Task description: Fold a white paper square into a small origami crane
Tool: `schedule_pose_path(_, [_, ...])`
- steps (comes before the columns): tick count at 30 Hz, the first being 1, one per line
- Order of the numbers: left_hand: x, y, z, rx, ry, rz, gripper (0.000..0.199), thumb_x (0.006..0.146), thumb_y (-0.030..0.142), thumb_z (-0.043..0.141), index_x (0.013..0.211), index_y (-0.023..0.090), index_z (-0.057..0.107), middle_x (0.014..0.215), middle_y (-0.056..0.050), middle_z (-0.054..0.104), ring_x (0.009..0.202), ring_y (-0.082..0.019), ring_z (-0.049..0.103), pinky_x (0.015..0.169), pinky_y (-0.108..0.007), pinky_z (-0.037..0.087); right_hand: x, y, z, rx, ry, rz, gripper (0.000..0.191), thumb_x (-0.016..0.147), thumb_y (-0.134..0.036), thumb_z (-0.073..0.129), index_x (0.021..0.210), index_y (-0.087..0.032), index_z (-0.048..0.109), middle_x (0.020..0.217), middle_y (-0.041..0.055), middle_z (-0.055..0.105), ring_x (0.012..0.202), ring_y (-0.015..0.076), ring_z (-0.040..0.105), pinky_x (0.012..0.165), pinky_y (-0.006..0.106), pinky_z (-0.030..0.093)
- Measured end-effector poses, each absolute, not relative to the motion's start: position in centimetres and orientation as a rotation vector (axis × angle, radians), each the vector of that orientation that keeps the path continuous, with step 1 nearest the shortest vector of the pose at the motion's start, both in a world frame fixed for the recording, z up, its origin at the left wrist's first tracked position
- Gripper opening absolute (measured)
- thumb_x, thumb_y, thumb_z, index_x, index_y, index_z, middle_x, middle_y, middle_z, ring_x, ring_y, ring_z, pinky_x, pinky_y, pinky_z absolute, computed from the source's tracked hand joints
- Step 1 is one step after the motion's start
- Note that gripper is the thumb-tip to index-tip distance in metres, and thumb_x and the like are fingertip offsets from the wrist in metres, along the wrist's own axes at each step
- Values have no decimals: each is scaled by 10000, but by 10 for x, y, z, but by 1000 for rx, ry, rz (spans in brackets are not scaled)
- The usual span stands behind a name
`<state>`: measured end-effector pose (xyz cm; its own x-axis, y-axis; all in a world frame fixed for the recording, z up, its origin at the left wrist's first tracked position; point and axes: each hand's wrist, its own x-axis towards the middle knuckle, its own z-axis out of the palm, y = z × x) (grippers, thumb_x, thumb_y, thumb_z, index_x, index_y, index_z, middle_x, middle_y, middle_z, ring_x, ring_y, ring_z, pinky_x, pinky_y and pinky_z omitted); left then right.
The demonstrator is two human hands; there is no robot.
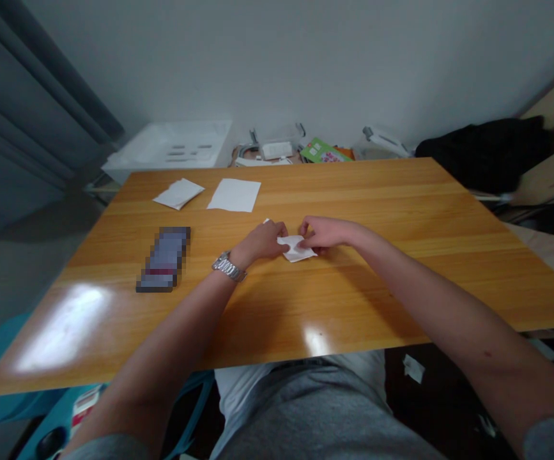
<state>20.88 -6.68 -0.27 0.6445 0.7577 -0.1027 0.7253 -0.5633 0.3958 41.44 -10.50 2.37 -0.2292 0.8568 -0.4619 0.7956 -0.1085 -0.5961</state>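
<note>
Between my hands, just above or on the tabletop, is a small piece of white paper (298, 251). My left hand (268, 239), with a metal watch on its wrist, pinches the paper's left side. At the paper's right side, the fingers of my right hand (322, 234) are curled and closed on it. Parts of the paper are covered by the fingers, so I cannot tell how it is folded. Farther back on the left lie a flat white paper sheet (235, 195) and a folded-looking white paper (179, 193).
A wooden table (382, 204) spans the view. A pixelated phone-like object (165, 259) lies at left. Behind the table's far edge are a white basin (181, 144), a green booklet (324, 151) and a black cloth (487, 153). A blue chair (41, 415) stands at lower left.
</note>
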Motion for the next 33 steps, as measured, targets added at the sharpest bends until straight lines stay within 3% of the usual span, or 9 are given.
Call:
schedule_pose_path(4, [209, -69, -2, 2481, 1212, 70, 269, 828, 362, 697, 1021, 176, 682, 1012, -112, 674, 880, -261, 631, 705, -326, 442, 419, -108, 23, -1865, -2127, 1232, 322, 813, -123, 729, 1096, -187, 588, 609, -44, 673, 520, 143, 612, 492, 226, 394])
schedule_pose_path(11, [209, -71, -6, 2526, 1122, 117, 295, 828, 327, 692, 1089, 192, 664, 1037, -104, 666, 945, -266, 620, 746, -334, 453, 420, -108, 14, -1828, -2187, 1018, 291, 797, -65, 677, 1070, -160, 652, 906, 45, 772, 677, 144, 678, 567, 219, 442])
schedule_pose_path(19, [211, -76, -16, 2497, 1131, 263, 292, 932, 435, 615, 1103, 209, 681, 1103, -90, 695, 1006, -260, 631, 841, -368, 484, 418, -119, 14, -1688, -2176, 856, 185, 851, -91, 663, 1020, -158, 697, 939, 60, 778, 800, 159, 700, 679, 219, 477])
schedule_pose_path(33, [214, -99, -14, 2314, 1096, 553, 264, 1004, 394, 527, 1027, 204, 708, 1000, -69, 752, 846, -200, 674, 707, -294, 465, 409, -139, -2, -1590, -1923, 748, 93, 940, -221, 628, 1010, -200, 685, 996, 49, 777, 866, 175, 698, 754, 252, 472])
